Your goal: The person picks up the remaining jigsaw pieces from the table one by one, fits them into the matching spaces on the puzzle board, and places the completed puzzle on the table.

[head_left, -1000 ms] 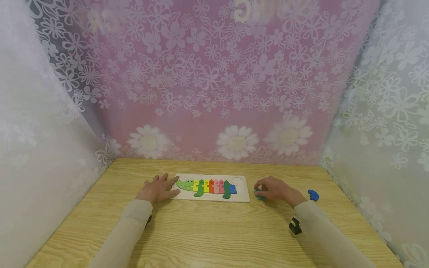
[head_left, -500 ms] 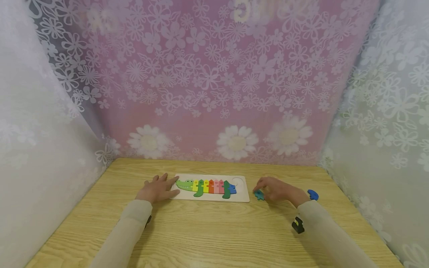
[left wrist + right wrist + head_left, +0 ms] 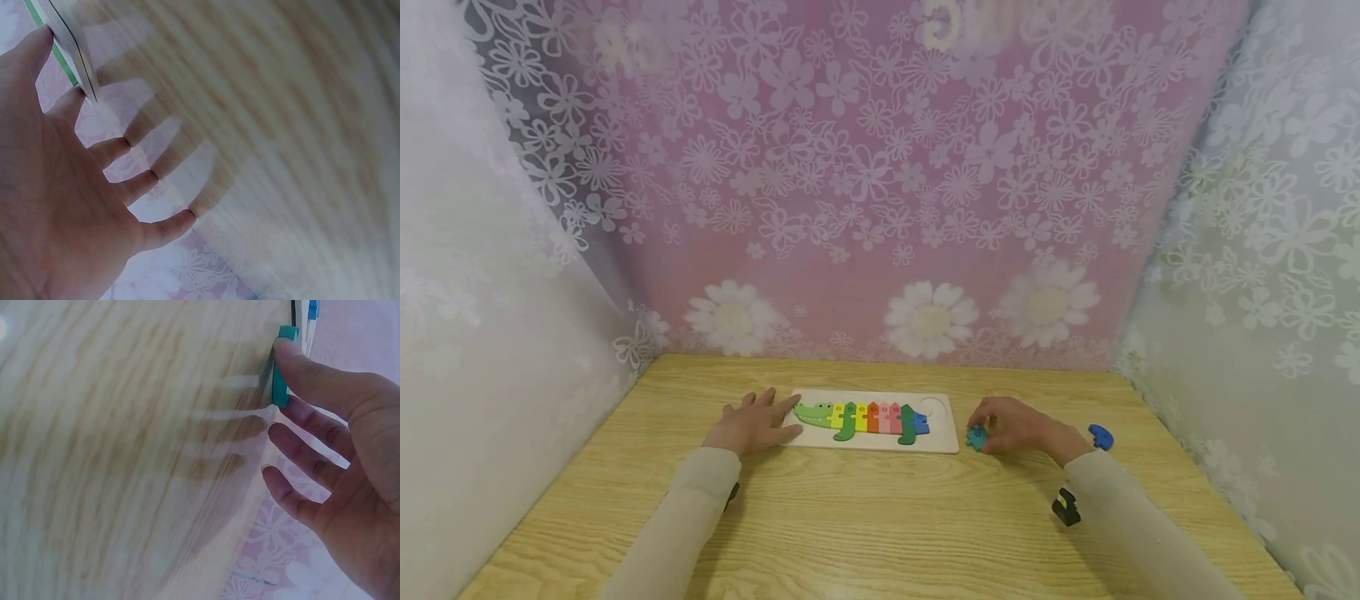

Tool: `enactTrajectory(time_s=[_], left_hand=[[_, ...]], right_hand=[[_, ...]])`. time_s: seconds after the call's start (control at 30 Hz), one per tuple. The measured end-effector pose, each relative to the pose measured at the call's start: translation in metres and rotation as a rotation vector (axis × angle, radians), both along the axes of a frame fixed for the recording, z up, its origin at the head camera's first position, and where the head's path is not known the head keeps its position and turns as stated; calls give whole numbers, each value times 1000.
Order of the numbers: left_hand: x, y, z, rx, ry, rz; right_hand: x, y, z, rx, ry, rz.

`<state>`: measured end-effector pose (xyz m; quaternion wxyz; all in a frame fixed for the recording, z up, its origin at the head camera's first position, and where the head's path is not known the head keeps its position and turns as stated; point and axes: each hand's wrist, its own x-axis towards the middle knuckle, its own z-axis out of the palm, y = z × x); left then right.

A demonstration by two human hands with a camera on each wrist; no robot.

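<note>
A pale wooden puzzle board [image 3: 872, 444] with a crocodile of several coloured pieces lies on the table. My left hand [image 3: 751, 425] rests at its left end with fingers spread, thumb and index finger touching the board's edge; the left wrist view shows the other fingertips of the left hand [image 3: 69, 194] on the table. Just right of the board, my right hand [image 3: 1015, 425] pinches a teal puzzle piece [image 3: 976, 438] between thumb and fingertip. In the right wrist view the teal piece [image 3: 285, 369] sits low against the tabletop, the remaining fingers loosely bent beside it.
A curved blue puzzle piece [image 3: 1101, 437] lies farther right, partly behind the right wrist and sleeve. The wooden table [image 3: 880, 517] is bounded by a pink floral curtain [image 3: 865, 208] at the back and pale curtains on both sides.
The teal piece has turned and shifted slightly left under my right fingers, whose hold changed midway. The right forearm moved slightly right, covering part of the blue piece. My left hand stays put.
</note>
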<state>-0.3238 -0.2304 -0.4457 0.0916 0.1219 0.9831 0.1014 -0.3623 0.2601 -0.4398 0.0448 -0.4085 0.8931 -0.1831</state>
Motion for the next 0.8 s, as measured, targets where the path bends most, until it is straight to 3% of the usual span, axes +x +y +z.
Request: enactTrajectory(time_s=[0.4,0.8], left_hand=[[2,1,2,-2,7,6],[2,2,3,-7,6,7]], right_hand=[[-1,-4,0,-3,-40,5],[4,-5,2,10,-63,-49]])
